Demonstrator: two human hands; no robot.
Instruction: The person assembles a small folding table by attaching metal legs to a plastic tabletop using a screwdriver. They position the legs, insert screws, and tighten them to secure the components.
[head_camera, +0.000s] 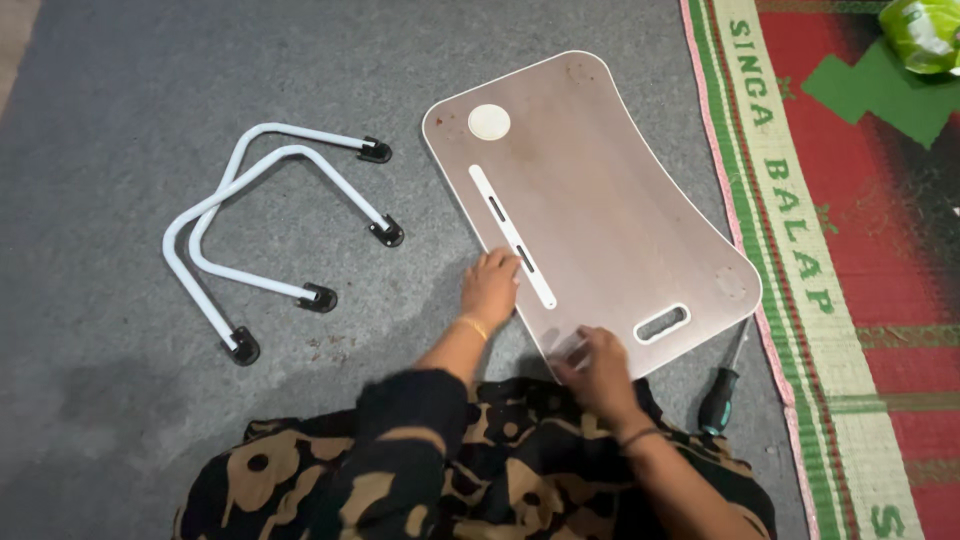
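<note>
The left hand (490, 288) lies with fingers flat on the tabletop board's (600, 190) near edge; the right hand (600, 372) pinches a small clear piece (568, 345) at its near corner.

On the floor: one wooden board (600, 200), two white bent-tube legs (255, 215), one screwdriver (722, 390), one striped mat (850, 250), one green bag (925, 35).

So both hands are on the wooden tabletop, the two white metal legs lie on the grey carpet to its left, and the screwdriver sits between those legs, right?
Not quite. The head view shows the screwdriver on the carpet right of the tabletop, far from the legs. The left hand and right hand are on the tabletop.
</note>
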